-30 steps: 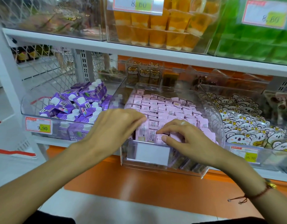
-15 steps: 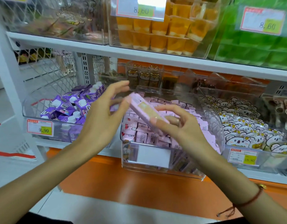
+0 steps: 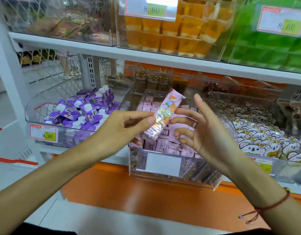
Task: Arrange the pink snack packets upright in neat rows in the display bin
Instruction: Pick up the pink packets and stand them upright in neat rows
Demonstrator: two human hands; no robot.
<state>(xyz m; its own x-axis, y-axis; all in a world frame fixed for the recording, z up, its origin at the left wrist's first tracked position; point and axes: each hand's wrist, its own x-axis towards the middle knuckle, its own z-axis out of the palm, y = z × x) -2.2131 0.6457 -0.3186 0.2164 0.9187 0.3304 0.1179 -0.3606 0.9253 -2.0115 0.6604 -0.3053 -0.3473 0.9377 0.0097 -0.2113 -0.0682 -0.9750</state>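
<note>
One long pink snack packet (image 3: 165, 116) with a cartoon child and a shiny middle is held tilted above the clear display bin (image 3: 171, 180). My left hand (image 3: 122, 128) pinches its lower half between thumb and fingers. To the right of the packet, my right hand (image 3: 200, 131) is spread with straight fingers, the fingertips near or touching its edge. Below them, several pink packets (image 3: 163, 143) stand upright in rows inside the bin.
A bin of purple drink cartons (image 3: 82, 112) sits to the left with a 9.90 price tag. A bin of white bear-faced packets (image 3: 258, 133) sits to the right. An upper shelf (image 3: 112, 48) holds orange jelly cups (image 3: 171, 34) and green packs. The orange ledge (image 3: 163, 197) runs below.
Both hands lifted one packet out of the front row. It has turned to show its printed face and stands steeper. My right hand let go and spread its fingers.
</note>
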